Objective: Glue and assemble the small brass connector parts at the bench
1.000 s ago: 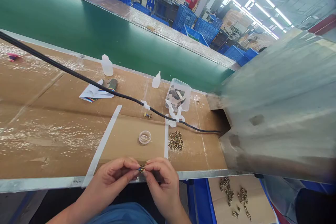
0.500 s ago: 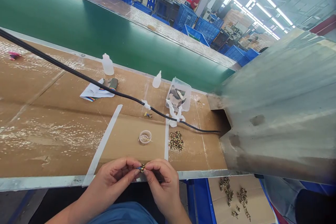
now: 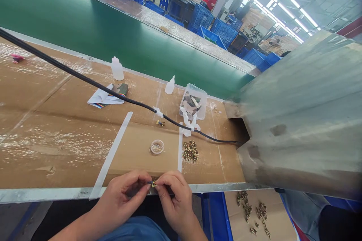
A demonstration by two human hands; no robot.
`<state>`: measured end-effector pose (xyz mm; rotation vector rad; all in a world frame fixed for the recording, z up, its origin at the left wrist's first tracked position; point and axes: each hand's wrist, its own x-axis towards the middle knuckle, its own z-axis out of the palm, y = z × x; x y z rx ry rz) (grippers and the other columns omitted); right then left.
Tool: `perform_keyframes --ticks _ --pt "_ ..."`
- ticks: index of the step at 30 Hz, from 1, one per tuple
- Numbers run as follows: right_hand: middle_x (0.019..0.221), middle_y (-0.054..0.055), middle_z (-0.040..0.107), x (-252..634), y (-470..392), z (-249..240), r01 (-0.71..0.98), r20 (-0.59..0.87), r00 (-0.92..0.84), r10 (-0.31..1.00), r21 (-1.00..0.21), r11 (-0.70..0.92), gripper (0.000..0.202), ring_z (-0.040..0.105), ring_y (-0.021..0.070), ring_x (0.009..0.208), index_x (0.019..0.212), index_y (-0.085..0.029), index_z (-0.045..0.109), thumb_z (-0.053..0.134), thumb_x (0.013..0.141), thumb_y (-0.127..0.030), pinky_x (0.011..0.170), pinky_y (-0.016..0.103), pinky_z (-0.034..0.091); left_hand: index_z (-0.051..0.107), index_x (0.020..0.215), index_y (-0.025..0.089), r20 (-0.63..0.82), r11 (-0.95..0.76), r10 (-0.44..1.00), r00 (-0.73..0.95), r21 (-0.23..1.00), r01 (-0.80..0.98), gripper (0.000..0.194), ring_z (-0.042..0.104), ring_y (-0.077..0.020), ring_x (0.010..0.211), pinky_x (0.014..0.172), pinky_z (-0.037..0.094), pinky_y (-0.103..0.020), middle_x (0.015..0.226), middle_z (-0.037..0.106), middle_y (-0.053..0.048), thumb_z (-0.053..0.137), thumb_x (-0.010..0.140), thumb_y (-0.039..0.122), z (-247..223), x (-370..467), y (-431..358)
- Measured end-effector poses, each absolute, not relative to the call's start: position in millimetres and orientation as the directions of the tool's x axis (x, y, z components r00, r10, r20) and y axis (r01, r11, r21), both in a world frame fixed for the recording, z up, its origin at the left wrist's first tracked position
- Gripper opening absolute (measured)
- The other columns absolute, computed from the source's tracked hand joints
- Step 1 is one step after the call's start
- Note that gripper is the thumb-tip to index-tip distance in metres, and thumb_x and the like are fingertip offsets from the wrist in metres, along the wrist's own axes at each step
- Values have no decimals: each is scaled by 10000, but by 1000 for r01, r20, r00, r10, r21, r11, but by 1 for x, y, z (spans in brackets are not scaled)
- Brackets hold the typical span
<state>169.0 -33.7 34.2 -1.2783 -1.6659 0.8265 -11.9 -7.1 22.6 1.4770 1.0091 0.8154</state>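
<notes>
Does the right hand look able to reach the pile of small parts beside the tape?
Probably yes: the pile lies just beyond the right hand, with nothing visible between, though that hand is pinching a small part.

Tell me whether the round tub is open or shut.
Open: the round tub shows no lid, and a thin stick pokes out past its rim.

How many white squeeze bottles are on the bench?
2: one beyond the folded cloth, a smaller one left of the clear plastic box. The metal housing could hide others.
</notes>
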Motion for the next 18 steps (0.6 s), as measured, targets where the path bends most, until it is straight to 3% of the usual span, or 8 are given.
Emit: perform_keyframes --ticks 6,18 --pt "815 32 673 175 -33 34 397 218 -163 962 -878 266 147 626 155 764 912 -236 686 580 882 -139 694 248 503 648 862 197 0 -97 903 429 974 204 116 619 -154 625 582 513 -209 720 665 -16 536 874 225 19 -13 -7" --pt "839 51 695 179 -31 29 340 252 -223 942 -885 318 176 647 159 778 919 -233 707 575 890 -119 714 252 523 656 821 205 -13 -87 879 476 978 187 111 568 -122 549 510 471 -168 649 620 17 557 871 222 24 -15 -3"
